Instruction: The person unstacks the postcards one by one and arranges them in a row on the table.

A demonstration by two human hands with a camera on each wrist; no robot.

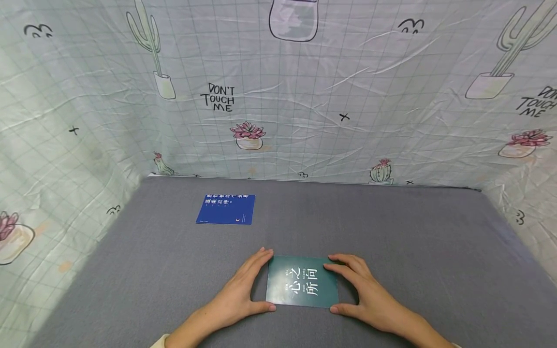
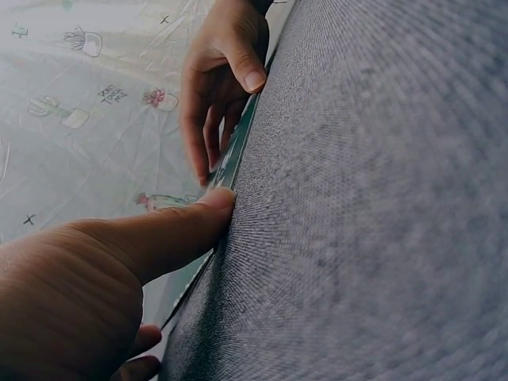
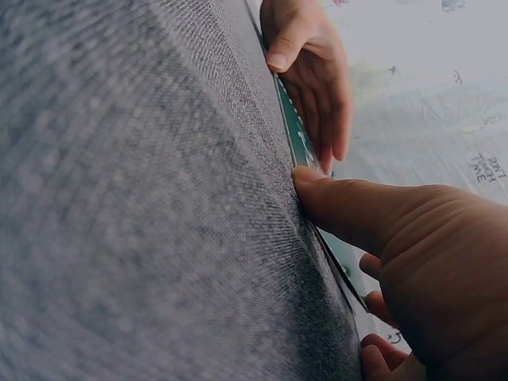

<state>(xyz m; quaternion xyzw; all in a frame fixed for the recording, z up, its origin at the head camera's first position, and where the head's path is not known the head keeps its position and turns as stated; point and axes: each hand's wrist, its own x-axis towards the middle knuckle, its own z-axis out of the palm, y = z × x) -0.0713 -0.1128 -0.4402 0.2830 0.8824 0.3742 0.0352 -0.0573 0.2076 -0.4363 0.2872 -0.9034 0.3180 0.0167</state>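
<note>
A dark green card (image 1: pixel 302 282) with white Chinese characters lies flat on the grey cloth in front of me, its text turned sideways. My left hand (image 1: pixel 237 292) holds its left end, thumb at the near corner and fingertips at the far one. At the other end my right hand (image 1: pixel 367 295) grips likewise: thumb at the near corner, index fingertip over the top near the far edge. In the left wrist view the left thumb (image 2: pixel 186 230) presses the card's near edge; the right thumb (image 3: pixel 349 202) does so in the right wrist view.
A blue card (image 1: pixel 227 210) with white characters lies farther back on the left of the grey tabletop (image 1: pixel 391 232). Behind and at both sides hangs a pale gridded curtain (image 1: pixel 296 96) printed with cacti and lettering, meeting the table's back edge.
</note>
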